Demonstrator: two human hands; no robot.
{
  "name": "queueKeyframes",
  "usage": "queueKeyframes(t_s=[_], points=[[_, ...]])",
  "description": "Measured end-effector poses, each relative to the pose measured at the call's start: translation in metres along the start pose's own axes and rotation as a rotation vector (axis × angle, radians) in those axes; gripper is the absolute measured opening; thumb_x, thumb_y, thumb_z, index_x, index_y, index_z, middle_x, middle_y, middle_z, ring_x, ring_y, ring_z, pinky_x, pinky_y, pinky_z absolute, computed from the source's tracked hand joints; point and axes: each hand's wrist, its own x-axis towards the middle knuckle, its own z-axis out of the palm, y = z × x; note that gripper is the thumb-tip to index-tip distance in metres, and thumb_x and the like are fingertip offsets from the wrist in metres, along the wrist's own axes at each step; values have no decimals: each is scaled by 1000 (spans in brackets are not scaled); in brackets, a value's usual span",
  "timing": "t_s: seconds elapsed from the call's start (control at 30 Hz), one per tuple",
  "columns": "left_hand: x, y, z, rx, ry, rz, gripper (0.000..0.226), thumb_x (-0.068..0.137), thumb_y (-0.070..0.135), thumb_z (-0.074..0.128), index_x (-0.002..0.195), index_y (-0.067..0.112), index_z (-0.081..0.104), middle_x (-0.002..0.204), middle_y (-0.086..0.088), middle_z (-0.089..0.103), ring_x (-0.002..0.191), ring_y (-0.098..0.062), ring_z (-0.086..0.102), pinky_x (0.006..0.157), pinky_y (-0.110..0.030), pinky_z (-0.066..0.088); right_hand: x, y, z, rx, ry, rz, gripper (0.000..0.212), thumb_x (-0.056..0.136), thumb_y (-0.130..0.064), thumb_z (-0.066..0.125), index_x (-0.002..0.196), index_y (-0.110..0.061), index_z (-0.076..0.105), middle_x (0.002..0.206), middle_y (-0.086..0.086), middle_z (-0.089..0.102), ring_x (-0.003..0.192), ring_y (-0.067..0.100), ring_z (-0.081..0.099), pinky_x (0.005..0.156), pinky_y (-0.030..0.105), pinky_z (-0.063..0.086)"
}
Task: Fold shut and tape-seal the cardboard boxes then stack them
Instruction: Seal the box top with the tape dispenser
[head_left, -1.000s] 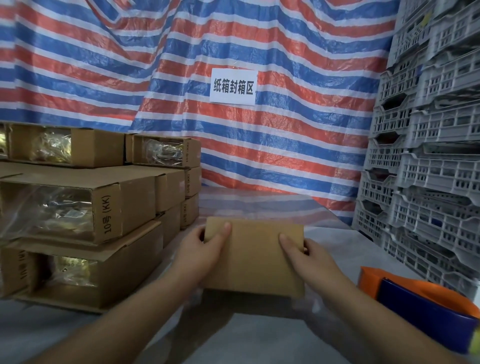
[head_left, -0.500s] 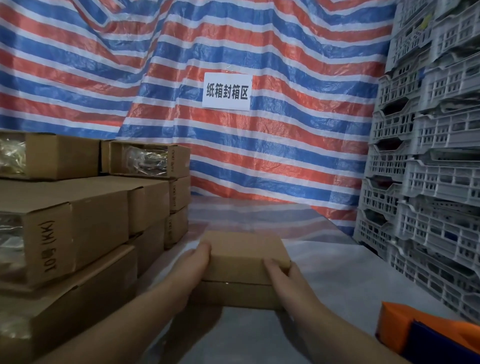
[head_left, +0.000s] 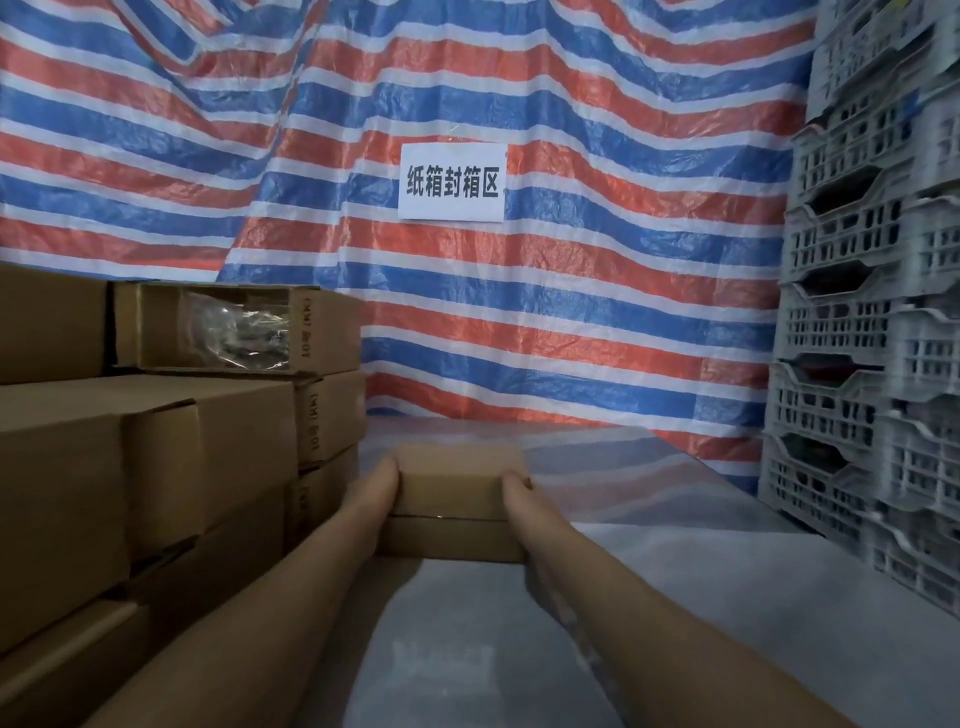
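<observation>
Change since the earlier frames: the small closed brown cardboard box has gone from tilted up near the body to lying flat on a second brown box, farther out on the table; the orange-and-blue tape dispenser has dropped out of view.

Left hand: pressed against the near left end of the top box, fingers hidden behind it; whether they curl round it cannot be told.
Right hand: at the right end of the same box, fingertips on its corner; the two hands clamp it between them.

Table: grey sheet-covered surface carrying the two-box stack, straight ahead of both hands.

Left of the left hand: tall stack of larger brown cardboard boxes, one upper box lying open-sided with clear plastic wrapping showing.
Right of the right hand, well apart: stacked grey slotted plastic crates.
Beyond the hands: red, white and blue striped tarpaulin with a white paper sign.

Progress, as judged: this box appears shut and is being seated on the stack; tape cannot be made out. Open boxes at left suggest sealing work remains.
</observation>
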Motion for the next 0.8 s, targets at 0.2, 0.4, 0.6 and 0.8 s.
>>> queueKeyframes(t_s=[0.2,0.4,0.6,0.8], points=[[26,0,15,-16,-43,-19,57,100,50,42,138,9,49,133,-15,56,100,-25,52,95,-41,49,23,0,-8,21,-49,15,62,99,-60,36,148,-23,36,133,5,53,116,24,53,107,44,44],[-26,20,6,44,150,20,52,104,46,32,131,7,52,108,-15,57,104,-32,54,102,-44,41,-11,-22,-26,-113,80,-2,67,104,-60,23,148,-13,41,151,14,45,134,31,46,112,42,37],[-161,40,-12,204,75,360,31,104,31,38,104,9,60,101,-12,65,93,-24,63,89,-44,53,-113,-55,-34,-177,129,-79,47,106,-45,30,136,-14,49,133,11,54,107,25,52,85,36,38],[-285,94,-56,230,-44,609,26,102,34,43,92,19,62,90,2,64,88,-14,62,79,-32,53,-230,-101,-19,-186,43,-261,31,104,-40,44,110,-17,63,107,8,70,98,23,66,81,33,56]])
